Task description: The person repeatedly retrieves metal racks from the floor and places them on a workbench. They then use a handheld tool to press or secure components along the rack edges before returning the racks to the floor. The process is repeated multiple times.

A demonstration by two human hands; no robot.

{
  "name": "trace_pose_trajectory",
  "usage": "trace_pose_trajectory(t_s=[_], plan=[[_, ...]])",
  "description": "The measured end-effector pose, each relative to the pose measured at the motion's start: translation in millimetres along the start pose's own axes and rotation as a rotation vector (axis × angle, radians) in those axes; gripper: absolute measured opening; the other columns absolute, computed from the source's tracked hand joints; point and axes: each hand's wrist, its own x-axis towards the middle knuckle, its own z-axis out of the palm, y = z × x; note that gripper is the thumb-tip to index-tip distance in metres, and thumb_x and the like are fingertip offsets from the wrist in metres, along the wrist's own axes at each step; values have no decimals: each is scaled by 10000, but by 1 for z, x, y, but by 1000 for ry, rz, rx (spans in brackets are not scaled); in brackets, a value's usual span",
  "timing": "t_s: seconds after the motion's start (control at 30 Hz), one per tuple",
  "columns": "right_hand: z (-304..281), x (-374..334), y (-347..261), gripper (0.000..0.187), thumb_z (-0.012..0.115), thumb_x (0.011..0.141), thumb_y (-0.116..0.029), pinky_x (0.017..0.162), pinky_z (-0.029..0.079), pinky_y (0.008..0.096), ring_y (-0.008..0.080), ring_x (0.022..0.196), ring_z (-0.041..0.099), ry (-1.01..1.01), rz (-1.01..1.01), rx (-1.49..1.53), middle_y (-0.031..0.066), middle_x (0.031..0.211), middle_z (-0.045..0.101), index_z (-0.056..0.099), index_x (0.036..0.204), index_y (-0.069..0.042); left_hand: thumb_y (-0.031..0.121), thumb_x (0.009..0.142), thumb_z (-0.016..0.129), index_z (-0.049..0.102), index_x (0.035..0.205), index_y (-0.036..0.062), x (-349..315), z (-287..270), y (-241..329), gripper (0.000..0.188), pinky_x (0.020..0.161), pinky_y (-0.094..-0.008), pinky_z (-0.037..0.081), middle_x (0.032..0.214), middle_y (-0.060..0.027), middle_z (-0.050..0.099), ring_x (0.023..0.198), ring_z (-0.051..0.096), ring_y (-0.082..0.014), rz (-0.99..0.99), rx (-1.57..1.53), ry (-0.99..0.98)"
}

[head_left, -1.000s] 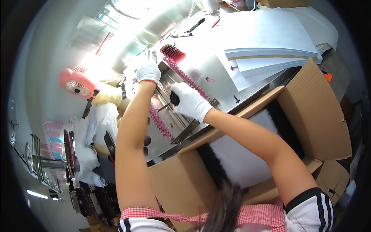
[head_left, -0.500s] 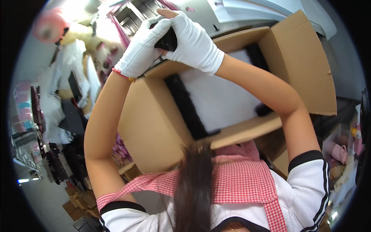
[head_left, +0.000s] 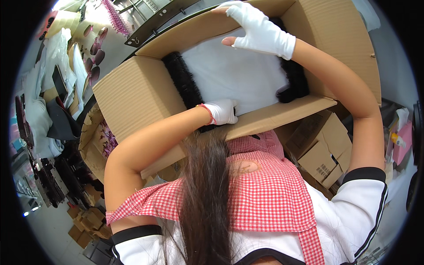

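Note:
A large open cardboard box (head_left: pixel 300 108) stands in front of me. Inside it a white sheet (head_left: pixel 234 75) lies flat, with black furry pieces (head_left: pixel 179 75) along its left side and more black furry pieces (head_left: pixel 295 84) along the right. My left hand (head_left: pixel 221 111), in a white fingerless glove, reaches in at the near left corner. Its fingers are curled round a small black piece (head_left: pixel 234 110), mostly hidden by the hand. Gloved the same way, my right hand (head_left: pixel 260 33) hovers over the far right part of the box, thumb and fingers apart, holding nothing.
Box flaps spread left (head_left: pixel 123 97) and right (head_left: pixel 349 48). Beyond the far wall lies a dark metal strip (head_left: pixel 154 26). A carton of shiny purple pieces (head_left: pixel 106 139) stands at the left, below hanging plastic bags (head_left: pixel 57 66). Smaller cartons (head_left: pixel 324 150) sit by my right side.
My hands, together on a black thing above the far left of the box, have parted. The left came down into the near left corner; the right moved right and opened. The view shifted.

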Motion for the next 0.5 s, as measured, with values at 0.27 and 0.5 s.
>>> trace_pose_trajectory(t_s=[0.27, 0.5], plan=[[10, 22, -2, 577, 762, 758, -237, 1013, 405, 467, 384, 1177, 516, 222, -125, -69, 189, 1245, 556, 549, 1262, -55, 363, 857, 698, 665, 1104, -10, 6, 13, -27, 449, 928, -428, 488, 1106, -253, 651, 1061, 617, -406, -34, 144, -11], [-1, 52, 14, 484, 725, 748, -157, 993, 411, 459, 376, 1149, 512, 440, -90, -135, 171, 1205, 561, 579, 1198, -52, 311, 949, 582, 681, 1014, 9, -1, 34, -15, 324, 908, -453, 495, 1097, -229, 605, 1059, 595, -376, 41, 405, 268]])
